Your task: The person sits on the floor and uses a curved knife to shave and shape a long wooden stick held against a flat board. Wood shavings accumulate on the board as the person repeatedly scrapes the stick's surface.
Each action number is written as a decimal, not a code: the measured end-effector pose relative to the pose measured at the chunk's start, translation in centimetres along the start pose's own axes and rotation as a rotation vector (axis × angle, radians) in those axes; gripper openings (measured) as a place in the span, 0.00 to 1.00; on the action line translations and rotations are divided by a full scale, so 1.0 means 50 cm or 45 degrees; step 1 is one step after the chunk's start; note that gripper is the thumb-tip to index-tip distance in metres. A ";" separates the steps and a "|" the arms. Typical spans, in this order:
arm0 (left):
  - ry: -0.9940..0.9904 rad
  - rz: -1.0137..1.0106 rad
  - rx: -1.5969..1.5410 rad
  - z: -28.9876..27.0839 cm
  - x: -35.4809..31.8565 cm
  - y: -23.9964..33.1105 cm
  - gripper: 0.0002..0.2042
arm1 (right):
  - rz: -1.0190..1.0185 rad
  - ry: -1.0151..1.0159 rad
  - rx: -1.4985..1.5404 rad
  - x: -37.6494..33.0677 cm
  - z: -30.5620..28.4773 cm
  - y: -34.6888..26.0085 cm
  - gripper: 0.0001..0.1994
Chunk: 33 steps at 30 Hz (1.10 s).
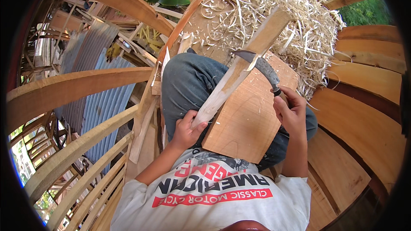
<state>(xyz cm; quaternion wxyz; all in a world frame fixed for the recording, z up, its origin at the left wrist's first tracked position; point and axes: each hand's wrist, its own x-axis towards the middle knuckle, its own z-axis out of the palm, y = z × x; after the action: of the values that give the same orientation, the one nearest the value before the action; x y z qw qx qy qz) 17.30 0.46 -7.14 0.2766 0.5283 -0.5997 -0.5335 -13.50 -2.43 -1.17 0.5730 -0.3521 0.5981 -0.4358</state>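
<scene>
Left hand (pixel 185 131) grips wood strip (pixel 239 70) end; right hand (pixel 291 111) holds knife (pixel 261 66) across it.

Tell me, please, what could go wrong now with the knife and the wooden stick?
1. The curved dark metal blade bites into the long pale wooden stick and could slip down toward the left hand gripping the stick's lower end.
2. The flat brown wooden board rests only on the lap; it may tilt under pressure from the right hand.
3. Loose pale wood shavings might hide tools.
</scene>
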 end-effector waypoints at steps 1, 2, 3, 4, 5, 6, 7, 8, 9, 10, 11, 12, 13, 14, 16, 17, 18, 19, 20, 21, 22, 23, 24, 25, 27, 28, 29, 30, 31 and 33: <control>-0.009 -0.005 0.002 -0.001 0.002 0.000 0.15 | -0.010 0.041 -0.006 -0.002 0.007 0.006 0.14; -0.017 -0.009 0.005 -0.001 0.004 0.000 0.15 | -0.020 0.081 -0.011 -0.009 0.017 0.012 0.14; -0.010 -0.002 0.002 0.000 0.004 -0.001 0.15 | -0.029 0.122 -0.016 -0.014 0.027 0.016 0.14; -0.003 0.006 0.000 0.002 0.006 0.000 0.15 | -0.055 0.170 -0.073 -0.017 0.031 0.019 0.14; 0.003 0.014 -0.002 0.002 0.006 -0.001 0.15 | -0.104 0.200 -0.134 -0.016 0.037 0.022 0.14; 0.005 0.004 -0.005 0.001 0.005 0.000 0.15 | -0.152 0.235 -0.199 -0.016 0.040 0.026 0.14; 0.005 -0.006 -0.007 0.001 0.004 0.000 0.15 | -0.200 0.271 -0.265 -0.017 0.043 0.031 0.13; 0.005 -0.017 -0.009 0.001 0.003 0.001 0.15 | -0.258 0.287 -0.324 -0.017 0.046 0.036 0.13; 0.011 -0.018 -0.028 0.003 0.002 -0.001 0.15 | -0.318 0.302 -0.384 -0.015 0.048 0.042 0.13; 0.017 -0.021 -0.047 0.005 0.001 -0.004 0.15 | -0.379 0.316 -0.444 -0.014 0.049 0.044 0.13; 0.023 -0.023 -0.066 0.007 0.001 -0.006 0.15 | -0.408 0.330 -0.498 -0.013 0.049 0.042 0.13; 0.024 -0.021 -0.062 0.007 0.001 -0.004 0.15 | -0.438 0.336 -0.548 -0.011 0.051 0.039 0.13; 0.026 -0.019 -0.057 0.007 0.003 -0.001 0.15 | -0.468 0.342 -0.599 -0.009 0.053 0.038 0.13; 0.027 -0.018 -0.052 0.007 0.004 0.000 0.15 | -0.483 0.351 -0.619 -0.007 0.055 0.039 0.13; 0.020 -0.020 -0.051 0.005 0.004 -0.001 0.15 | -0.511 0.375 -0.658 -0.006 0.057 0.040 0.13; 0.017 -0.021 -0.050 0.005 0.003 -0.001 0.16 | -0.526 0.380 -0.666 -0.004 0.057 0.043 0.13; 0.018 -0.014 -0.043 0.004 0.004 0.000 0.15 | -0.539 0.390 -0.676 -0.003 0.057 0.048 0.13; 0.019 -0.006 -0.036 0.003 0.005 0.003 0.15 | -0.553 0.400 -0.685 -0.001 0.057 0.052 0.13; 0.021 0.002 -0.029 0.002 0.006 0.005 0.15 | -0.591 0.419 -0.721 0.001 0.059 0.055 0.13; 0.010 -0.021 -0.032 0.001 0.005 0.004 0.15 | -0.627 0.438 -0.757 0.003 0.061 0.057 0.13; -0.001 -0.043 -0.035 -0.001 0.004 0.003 0.15 | -0.664 0.458 -0.792 0.005 0.063 0.060 0.13; -0.012 -0.066 -0.038 -0.002 0.003 0.002 0.15 | -0.737 0.493 -0.839 0.008 0.064 0.066 0.14; -0.006 -0.053 -0.041 -0.001 0.004 0.002 0.16 | -0.812 0.526 -0.885 0.013 0.064 0.071 0.14; -0.001 -0.040 -0.043 0.000 0.005 0.002 0.16 | -0.887 0.559 -0.931 0.016 0.065 0.074 0.14; -0.002 -0.038 -0.042 0.000 0.005 0.002 0.16 | -0.797 0.470 -0.841 0.019 0.063 0.065 0.14; -0.008 -0.049 -0.038 -0.001 0.005 0.001 0.16 | -0.751 0.427 -0.796 0.019 0.061 0.059 0.14; -0.015 -0.060 -0.035 -0.001 0.005 0.001 0.16 | -0.591 0.320 -0.701 0.017 0.057 0.047 0.14; 0.001 -0.035 -0.047 0.001 0.005 -0.002 0.16 | -0.434 0.218 -0.608 0.014 0.051 0.032 0.14; 0.017 -0.011 -0.060 0.005 0.004 -0.006 0.15 | -0.277 0.116 -0.514 0.011 0.046 0.023 0.14; 0.027 0.008 -0.068 0.007 0.003 -0.006 0.15 | -0.071 -0.154 -0.417 0.003 0.041 0.011 0.14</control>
<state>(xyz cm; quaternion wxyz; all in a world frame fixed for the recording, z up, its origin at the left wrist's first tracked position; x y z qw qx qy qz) 17.03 0.50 -7.57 0.2986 0.5244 -0.5838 -0.5431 -11.42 -2.62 -1.66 0.5307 -0.4826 0.6156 -0.3263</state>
